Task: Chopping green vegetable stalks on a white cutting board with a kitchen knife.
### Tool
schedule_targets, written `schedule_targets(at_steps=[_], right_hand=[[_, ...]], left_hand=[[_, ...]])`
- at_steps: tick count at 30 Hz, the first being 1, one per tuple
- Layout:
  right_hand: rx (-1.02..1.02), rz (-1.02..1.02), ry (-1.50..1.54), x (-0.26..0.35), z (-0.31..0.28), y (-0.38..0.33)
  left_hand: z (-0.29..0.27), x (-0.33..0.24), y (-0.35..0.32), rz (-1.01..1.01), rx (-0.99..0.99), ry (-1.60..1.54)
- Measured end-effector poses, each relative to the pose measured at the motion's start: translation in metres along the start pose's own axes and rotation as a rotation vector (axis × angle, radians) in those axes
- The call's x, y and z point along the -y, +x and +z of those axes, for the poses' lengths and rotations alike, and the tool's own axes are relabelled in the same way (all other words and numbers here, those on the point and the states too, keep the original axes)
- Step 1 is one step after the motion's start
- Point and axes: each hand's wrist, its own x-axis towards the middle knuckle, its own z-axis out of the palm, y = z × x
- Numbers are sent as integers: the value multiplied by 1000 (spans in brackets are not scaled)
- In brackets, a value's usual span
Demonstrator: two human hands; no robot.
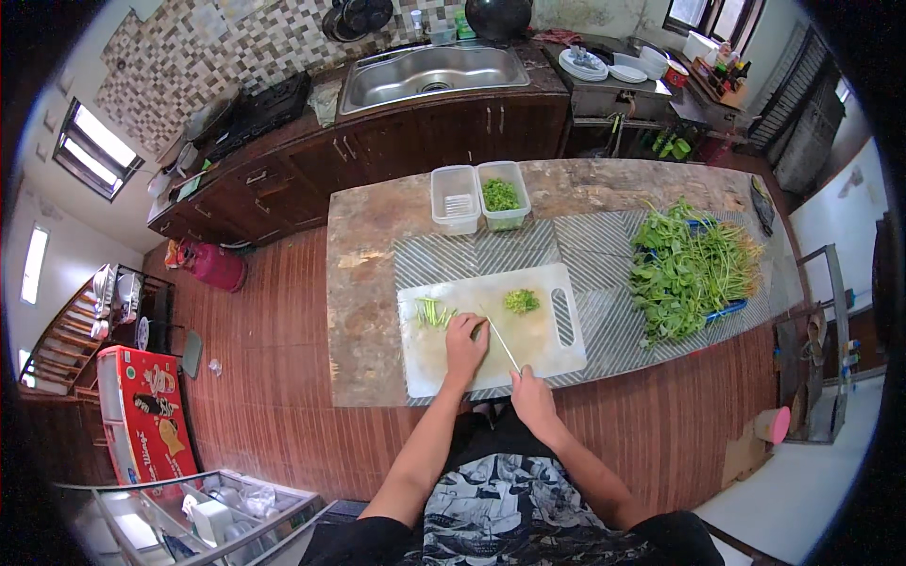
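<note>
green stems (433, 312) lie in a small bunch on the left part of a white cutting board (528, 354), just left of the left hand (464, 347). left hand rests palm down on the board, fingers curled and pressed to its surface near the stems; cannot tell whether any stems are pinned under it. right hand (531, 394) sits at the board's near edge, closed around the handle of a knife (501, 345), whose thin blade angles up and left across the board to end beside the left hand's fingers. small pile of chopped greens (521, 301) sits apart on the upper middle of the board. board lies on a striped mat (604, 259) over a stone-topped table (363, 283). two clear tubs stand side by side beyond the board: the left tub (455, 199) looks bare of greens, the right tub (503, 194) holds chopped greens. large heap of leafy greens (692, 269) lies well to the right on the mat. steel sink (432, 75) is set in the counter behind.
</note>
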Motion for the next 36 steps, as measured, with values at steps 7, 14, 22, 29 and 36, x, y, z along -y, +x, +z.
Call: schedule_targets(at_steps=[7, 14, 22, 29, 36], right_hand=[[21, 27, -34, 4, 7, 9], [25, 38, -43, 16, 10, 33], [18, -5, 3, 1, 9, 35], [19, -64, 72, -14, 13, 42], [50, -50, 61, -9, 6, 46]], left_hand=[[0, 4, -2, -5, 7, 17], [0, 3, -1, 14, -7, 16], [-3, 2, -2, -10, 13, 0], [-1, 0, 2, -24, 55, -2], [2, 5, 4, -36, 98, 32]])
